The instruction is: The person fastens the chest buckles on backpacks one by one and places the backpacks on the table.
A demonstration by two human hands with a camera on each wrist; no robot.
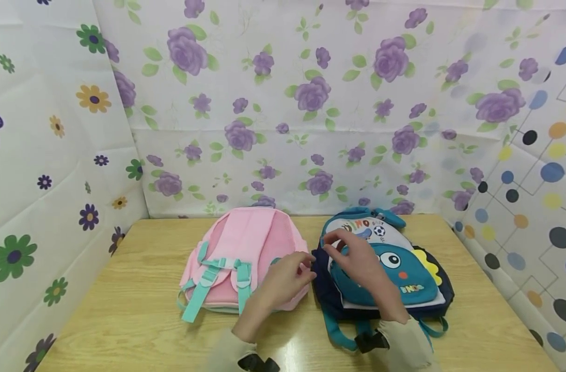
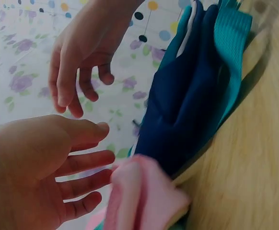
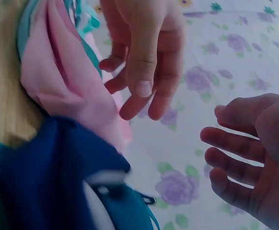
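A pink backpack [image 1: 246,232] with teal straps lies on the table, its strap side up. To its right lies a navy and teal dinosaur backpack [image 1: 404,268], front pocket up, with an eye and yellow spikes. My left hand [image 1: 285,279] hovers over the pink backpack's right side, fingers loosely bent, holding nothing. My right hand [image 1: 357,258] is above the dinosaur backpack's left part, also holding nothing. In the left wrist view the left hand's fingers [image 2: 89,163] are spread near a pink corner [image 2: 139,191]. The right wrist view has the right hand [image 3: 254,153] relaxed, apart from the navy fabric [image 3: 63,163].
The wooden table [image 1: 139,289] carries both backpacks side by side. A flowered cloth [image 1: 283,103] hangs behind, with a daisy-print cloth [image 1: 55,155] on the left and a dotted cloth [image 1: 534,206] on the right. Loose straps [image 1: 339,330] trail toward the front edge.
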